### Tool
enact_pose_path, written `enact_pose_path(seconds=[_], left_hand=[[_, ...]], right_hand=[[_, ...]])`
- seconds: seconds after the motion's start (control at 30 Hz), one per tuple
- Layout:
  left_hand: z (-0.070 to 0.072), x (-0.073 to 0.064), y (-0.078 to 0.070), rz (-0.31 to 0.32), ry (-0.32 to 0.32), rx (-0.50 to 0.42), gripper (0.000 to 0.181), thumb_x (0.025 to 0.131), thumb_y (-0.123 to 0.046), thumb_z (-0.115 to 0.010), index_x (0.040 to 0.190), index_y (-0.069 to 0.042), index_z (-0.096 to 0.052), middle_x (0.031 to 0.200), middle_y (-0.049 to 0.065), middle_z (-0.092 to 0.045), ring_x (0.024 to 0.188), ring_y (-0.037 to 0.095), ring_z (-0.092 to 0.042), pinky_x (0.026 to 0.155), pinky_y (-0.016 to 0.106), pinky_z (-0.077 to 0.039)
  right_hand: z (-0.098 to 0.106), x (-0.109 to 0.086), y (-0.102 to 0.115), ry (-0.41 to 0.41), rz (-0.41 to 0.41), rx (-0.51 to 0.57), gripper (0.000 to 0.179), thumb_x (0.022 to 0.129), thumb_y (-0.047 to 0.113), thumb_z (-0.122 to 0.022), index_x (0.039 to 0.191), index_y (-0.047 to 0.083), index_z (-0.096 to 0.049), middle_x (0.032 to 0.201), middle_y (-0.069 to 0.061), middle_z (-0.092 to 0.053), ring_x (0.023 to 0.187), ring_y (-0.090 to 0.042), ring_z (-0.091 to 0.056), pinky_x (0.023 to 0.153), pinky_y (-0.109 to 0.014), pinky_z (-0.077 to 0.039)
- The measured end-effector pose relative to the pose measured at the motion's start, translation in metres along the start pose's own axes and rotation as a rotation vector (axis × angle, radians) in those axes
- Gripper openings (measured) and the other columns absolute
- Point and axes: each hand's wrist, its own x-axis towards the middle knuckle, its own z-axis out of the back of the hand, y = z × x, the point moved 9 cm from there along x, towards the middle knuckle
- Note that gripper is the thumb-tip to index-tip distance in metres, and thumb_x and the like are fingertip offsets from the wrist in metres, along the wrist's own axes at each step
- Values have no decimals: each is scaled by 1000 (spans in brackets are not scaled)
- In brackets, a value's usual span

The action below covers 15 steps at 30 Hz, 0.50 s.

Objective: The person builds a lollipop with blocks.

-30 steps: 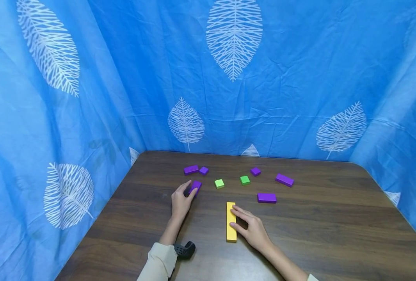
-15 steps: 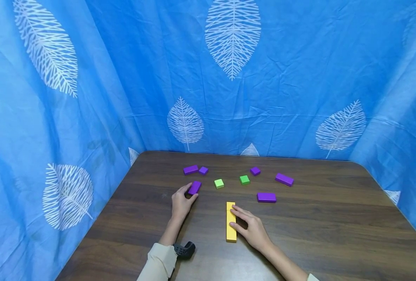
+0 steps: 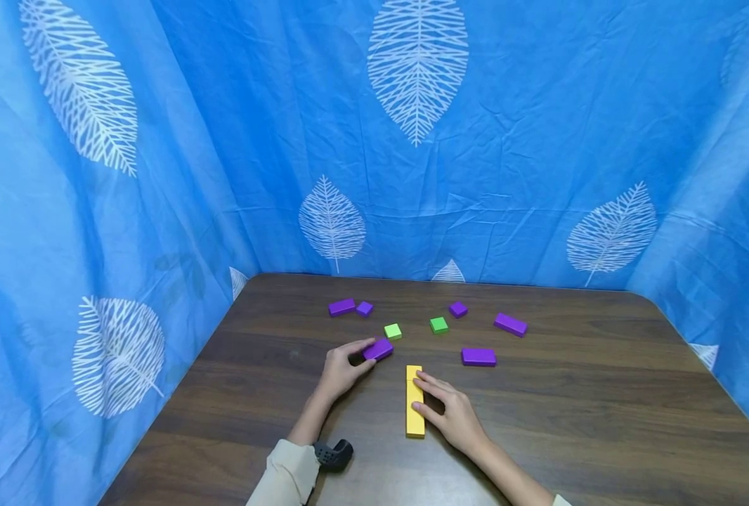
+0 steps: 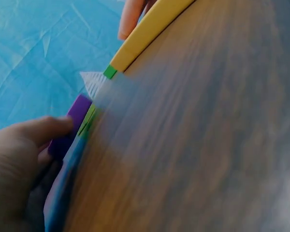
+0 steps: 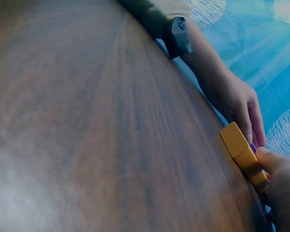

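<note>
My left hand [image 3: 339,371] pinches a purple rectangular block [image 3: 378,349] between thumb and fingers. That block lies slanted just below a light green block [image 3: 393,331] in the head view; in the left wrist view, the thumb shows against the purple block [image 4: 71,126]. My right hand [image 3: 455,414] rests its thumb and fingertips on a yellow bar [image 3: 415,414] standing lengthwise in front of me. A seam near its far end marks a short yellow block [image 3: 414,373] lined up with the longer piece. The right thumb is on the yellow bar [image 5: 251,164] in the right wrist view.
At the back left lie a purple block [image 3: 341,307] and a small purple one [image 3: 365,309]. Further right are a green block [image 3: 439,325], a small purple block [image 3: 458,309] and two longer purple blocks [image 3: 510,325], [image 3: 478,357]. A blue leaf-patterned curtain [image 3: 476,176] surrounds the wooden table [image 3: 589,393].
My left hand has moved right and slightly toward me, bringing the purple block along and turning it to a flatter slant. The right hand has stayed on the yellow bar.
</note>
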Motion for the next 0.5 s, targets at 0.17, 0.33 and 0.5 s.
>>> enact_pose_path(seconds=[0.17,0.33,0.5], left_hand=[[-19,0,-10,-43,175,5,38,82,-18,-71,118,-11,-64,115,5,-63,108,20,-58,94,35,-44],[-23,0,-14,-59,220,-9,39,83,-19,-70,121,-11,-63,117,6,-62,110,22,-57,95,37,-43],[-18,0,-8,-39,183,-21,45,77,-24,-76,118,-10,-64,116,4,-63,110,20,-57,96,36,-42]], right_hand=[[-1,0,0,9,-6,3,43,79,25,-73,117,5,-64,124,-7,-58,113,-26,-54,93,-44,-43],[-1,1,0,12,-9,-4,43,79,25,-73,117,5,-64,124,-7,-58,113,-26,-54,93,-44,-43],[0,1,-1,12,-13,-5,43,80,26,-73,117,6,-64,125,-6,-58,113,-26,-54,94,-43,-43]])
